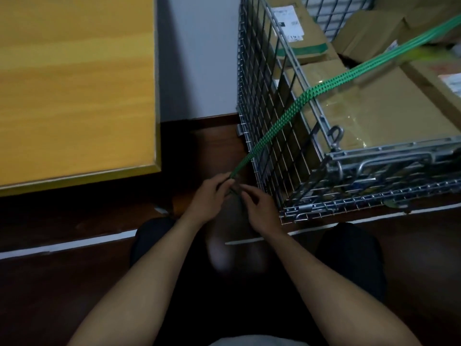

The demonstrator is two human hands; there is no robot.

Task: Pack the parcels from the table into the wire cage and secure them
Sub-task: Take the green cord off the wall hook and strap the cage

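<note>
Parcels (374,106) of brown cardboard lie inside the wire cage (264,121), packed close together, and some of them carry white labels (289,23) on the top face. A green strap (282,118) comes from the far right, passes over the parcels, crosses the top rail of the cage's left wall and then goes down outside that wall toward the person. It looks stretched in a straight line. The lower end of the strap is between the two hands, in front of the near left corner of the cage and above the floor. The left hand (209,196) holds this end, with thumb and fingers pressed together on it in a pinch. The right hand (259,208) is just beside it, almost touching; its fingers are curled and pinch a dark piece (236,187) just below the strap's end, but the light is too dim to tell what this piece is. On the near corner post of the cage hangs a metal hook (335,138). To the left of the cage, with a gap between them, stands a light wooden surface (74,83). The floor (74,216) is dark brown and a white line (74,243) crosses it below the forearms.
</note>
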